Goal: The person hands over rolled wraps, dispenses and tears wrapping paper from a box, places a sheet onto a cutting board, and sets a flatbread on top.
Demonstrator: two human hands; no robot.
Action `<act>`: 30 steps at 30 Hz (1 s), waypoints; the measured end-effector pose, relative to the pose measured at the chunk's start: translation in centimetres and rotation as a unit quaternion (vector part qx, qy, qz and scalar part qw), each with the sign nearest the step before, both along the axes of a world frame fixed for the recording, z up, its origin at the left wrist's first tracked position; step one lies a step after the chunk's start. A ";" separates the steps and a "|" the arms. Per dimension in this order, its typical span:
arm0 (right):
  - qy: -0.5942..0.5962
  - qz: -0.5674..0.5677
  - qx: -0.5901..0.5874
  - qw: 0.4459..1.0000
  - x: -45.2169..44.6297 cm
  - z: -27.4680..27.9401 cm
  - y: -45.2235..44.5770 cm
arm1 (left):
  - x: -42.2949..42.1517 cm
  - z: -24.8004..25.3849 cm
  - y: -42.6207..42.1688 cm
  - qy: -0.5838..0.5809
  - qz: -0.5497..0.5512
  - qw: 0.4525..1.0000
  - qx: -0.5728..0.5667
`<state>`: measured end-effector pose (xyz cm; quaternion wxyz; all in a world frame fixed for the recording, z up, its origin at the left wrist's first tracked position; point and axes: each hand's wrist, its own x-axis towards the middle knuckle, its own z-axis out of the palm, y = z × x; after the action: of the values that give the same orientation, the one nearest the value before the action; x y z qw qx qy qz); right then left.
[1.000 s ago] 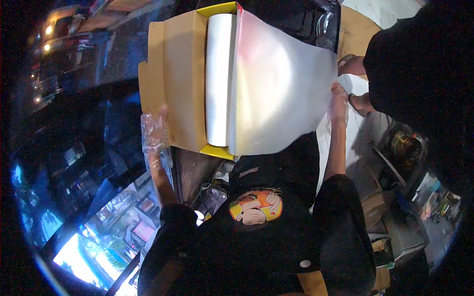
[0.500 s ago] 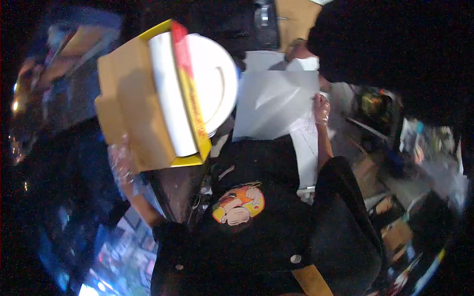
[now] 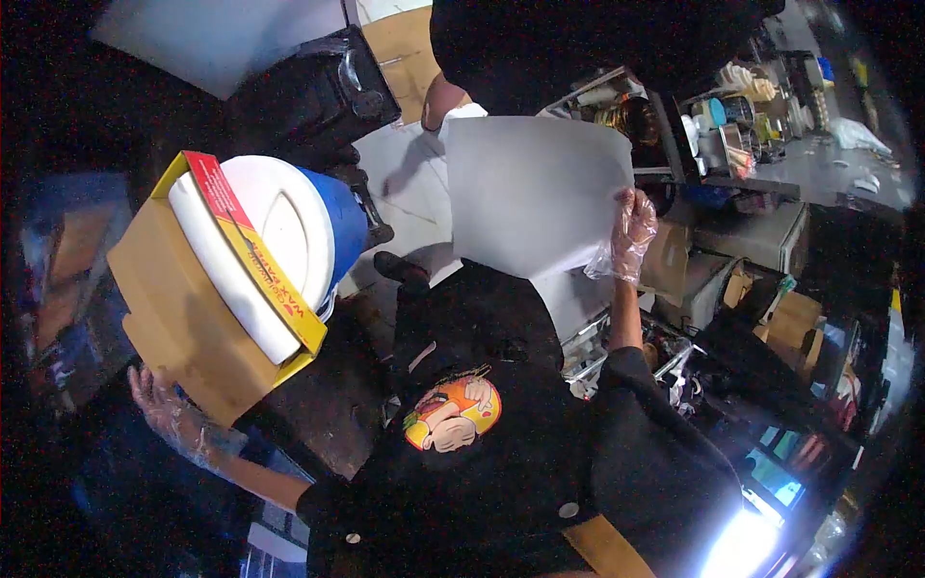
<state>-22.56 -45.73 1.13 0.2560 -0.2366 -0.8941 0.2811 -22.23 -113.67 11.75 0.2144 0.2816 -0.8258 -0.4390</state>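
Wax paper box [image 3: 198, 313] tilted further, long axis slanting down-right

Sheathed in clear, thin plastic, the left hand [image 3: 171, 412] is held out, fingers [image 3: 145, 388] extended, the left forearm [image 3: 262, 480] slanting outward. I see the right hand [image 3: 633, 231], likewise sheathed, curled closed above a near-upright right forearm [image 3: 625, 320].

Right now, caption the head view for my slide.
Gloved right hand holding a wax paper sheet, gloved left hand beside the open wax paper box.
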 end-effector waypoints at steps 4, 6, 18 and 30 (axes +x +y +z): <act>0.033 0.079 0.008 0.996 -0.6 2.4 0.7 | 0.3 4.3 3.2 0.032 0.073 0.985 -0.155; 0.017 0.116 0.011 0.993 -1.0 2.3 2.7 | 0.2 6.4 8.7 0.099 0.065 0.976 -0.181; -0.015 0.221 -0.007 0.975 -3.5 -0.4 10.8 | -4.5 -2.2 39.6 -0.033 -0.259 0.958 0.121; 0.042 0.341 -0.060 0.937 -8.7 0.1 8.1 | -4.2 -6.6 44.3 -0.054 -0.299 0.898 0.319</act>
<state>-31.24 -37.65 1.22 0.1670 0.0795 -0.8911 0.4143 -26.43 -69.40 5.11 -0.0730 0.0976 -0.6971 -0.7066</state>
